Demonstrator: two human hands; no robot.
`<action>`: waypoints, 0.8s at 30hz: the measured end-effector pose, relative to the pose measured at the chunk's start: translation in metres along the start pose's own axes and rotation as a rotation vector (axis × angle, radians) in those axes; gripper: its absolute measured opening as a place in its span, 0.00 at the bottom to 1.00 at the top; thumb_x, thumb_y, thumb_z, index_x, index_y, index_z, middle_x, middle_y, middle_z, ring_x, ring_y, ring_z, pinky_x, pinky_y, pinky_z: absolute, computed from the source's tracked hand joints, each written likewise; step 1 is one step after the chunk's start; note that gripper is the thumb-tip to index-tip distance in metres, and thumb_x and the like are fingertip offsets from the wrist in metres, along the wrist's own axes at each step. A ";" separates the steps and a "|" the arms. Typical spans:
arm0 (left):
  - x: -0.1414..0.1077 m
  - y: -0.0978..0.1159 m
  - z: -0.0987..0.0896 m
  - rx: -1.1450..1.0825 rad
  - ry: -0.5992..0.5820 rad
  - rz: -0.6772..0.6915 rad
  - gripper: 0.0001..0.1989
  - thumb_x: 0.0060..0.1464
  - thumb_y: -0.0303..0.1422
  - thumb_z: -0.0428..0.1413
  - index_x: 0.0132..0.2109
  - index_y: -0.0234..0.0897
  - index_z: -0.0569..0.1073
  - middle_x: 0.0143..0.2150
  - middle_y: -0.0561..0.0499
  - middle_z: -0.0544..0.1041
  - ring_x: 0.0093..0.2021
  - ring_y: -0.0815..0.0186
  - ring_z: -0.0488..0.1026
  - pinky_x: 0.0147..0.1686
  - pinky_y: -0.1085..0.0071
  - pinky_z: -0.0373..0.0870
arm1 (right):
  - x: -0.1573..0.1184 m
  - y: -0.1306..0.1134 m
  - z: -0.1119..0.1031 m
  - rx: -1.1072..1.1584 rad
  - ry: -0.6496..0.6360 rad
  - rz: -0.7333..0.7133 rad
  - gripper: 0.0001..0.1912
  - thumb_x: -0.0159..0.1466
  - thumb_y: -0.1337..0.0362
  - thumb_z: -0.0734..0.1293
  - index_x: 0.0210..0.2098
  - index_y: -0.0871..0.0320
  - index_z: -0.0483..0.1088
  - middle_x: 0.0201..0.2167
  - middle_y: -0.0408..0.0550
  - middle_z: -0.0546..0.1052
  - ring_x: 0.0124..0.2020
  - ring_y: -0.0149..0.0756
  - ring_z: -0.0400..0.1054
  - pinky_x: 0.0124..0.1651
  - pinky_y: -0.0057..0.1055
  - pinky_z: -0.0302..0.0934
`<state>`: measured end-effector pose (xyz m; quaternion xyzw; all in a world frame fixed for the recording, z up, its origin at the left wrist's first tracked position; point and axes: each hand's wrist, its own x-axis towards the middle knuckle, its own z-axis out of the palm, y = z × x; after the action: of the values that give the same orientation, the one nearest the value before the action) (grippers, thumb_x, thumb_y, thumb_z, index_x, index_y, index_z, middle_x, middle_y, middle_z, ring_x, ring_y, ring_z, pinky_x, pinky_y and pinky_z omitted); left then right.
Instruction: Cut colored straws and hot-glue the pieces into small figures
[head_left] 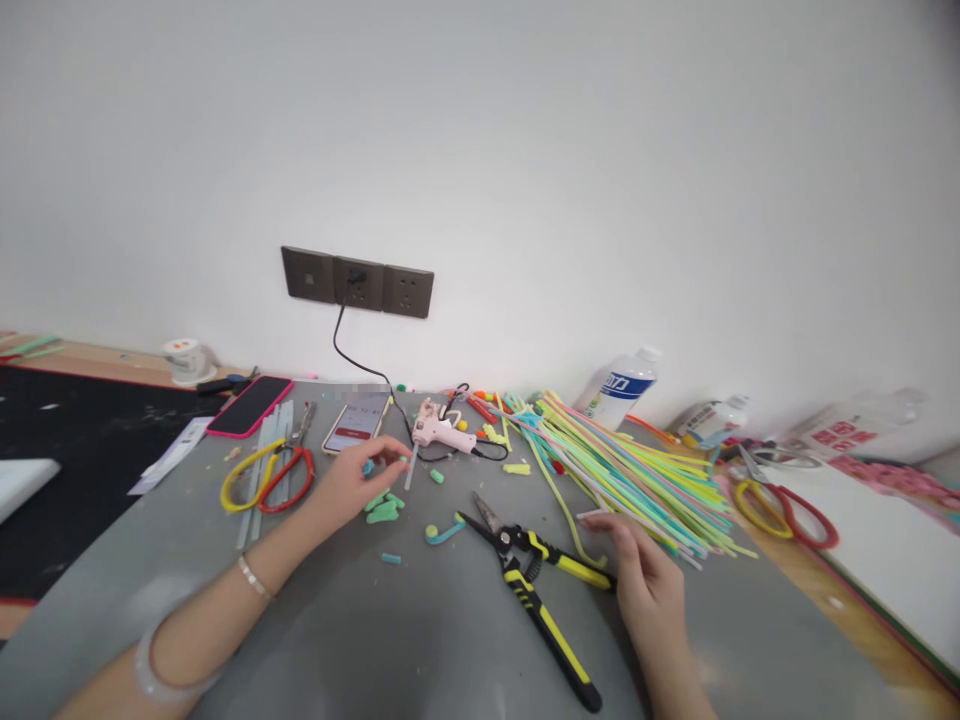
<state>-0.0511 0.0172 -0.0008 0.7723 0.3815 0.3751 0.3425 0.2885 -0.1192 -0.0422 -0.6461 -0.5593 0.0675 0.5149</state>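
Observation:
My left hand (367,478) hovers over small green chenille pieces (383,510), its thumb and fingers apart. A small blue piece (367,467) shows against its fingers; whether it is touched I cannot tell. Just beyond the fingertips lies a pink glue gun (444,432) with a clear glue stick (412,467) poking out of its back. My right hand (646,575) is beside the bundle of coloured pipe cleaners (622,465), fingers loosely bent and the forefinger reaching out. Yellow-and-black shears (551,620) lie with blades parted, one handle end near this hand. A curled blue-and-yellow piece (445,530) sits by the blade tips.
Red-and-yellow scissors (285,478) lie over glue sticks (264,450) at left, near two phones (251,405). Another pair of scissors (804,515) is at right. Bottles (619,388) stand or lean along the wall. A black cord (360,362) runs to the wall socket (358,284).

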 end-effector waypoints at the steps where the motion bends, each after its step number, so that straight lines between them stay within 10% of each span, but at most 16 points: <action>1: 0.000 0.000 0.000 -0.070 -0.001 -0.022 0.10 0.58 0.38 0.55 0.40 0.36 0.75 0.31 0.50 0.77 0.34 0.64 0.74 0.35 0.71 0.70 | 0.004 -0.008 0.001 -0.005 0.018 -0.025 0.22 0.69 0.49 0.58 0.33 0.56 0.75 0.34 0.52 0.80 0.40 0.46 0.74 0.45 0.38 0.67; 12: -0.004 -0.002 0.000 -0.496 -0.054 -0.182 0.14 0.56 0.43 0.61 0.41 0.37 0.74 0.36 0.49 0.81 0.38 0.63 0.78 0.39 0.70 0.73 | 0.069 -0.136 0.072 0.118 -0.647 -0.241 0.13 0.63 0.61 0.69 0.47 0.56 0.74 0.43 0.50 0.80 0.44 0.40 0.74 0.50 0.35 0.66; 18: -0.003 0.000 0.002 -0.483 -0.049 -0.150 0.17 0.55 0.45 0.61 0.41 0.35 0.74 0.37 0.48 0.80 0.38 0.63 0.78 0.38 0.70 0.74 | 0.076 -0.145 0.124 0.157 -0.831 -0.194 0.04 0.61 0.68 0.71 0.37 0.58 0.76 0.33 0.45 0.81 0.35 0.35 0.74 0.40 0.29 0.66; 24: -0.005 -0.006 0.011 -0.547 -0.064 -0.198 0.19 0.55 0.44 0.61 0.46 0.37 0.68 0.37 0.48 0.81 0.37 0.62 0.79 0.41 0.66 0.75 | 0.074 -0.137 0.132 0.046 -0.756 -0.232 0.08 0.59 0.76 0.69 0.32 0.57 0.74 0.30 0.42 0.79 0.30 0.32 0.70 0.34 0.26 0.60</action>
<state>-0.0463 0.0133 -0.0126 0.6218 0.3285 0.4041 0.5850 0.1383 -0.0047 0.0349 -0.4966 -0.7771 0.2544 0.2911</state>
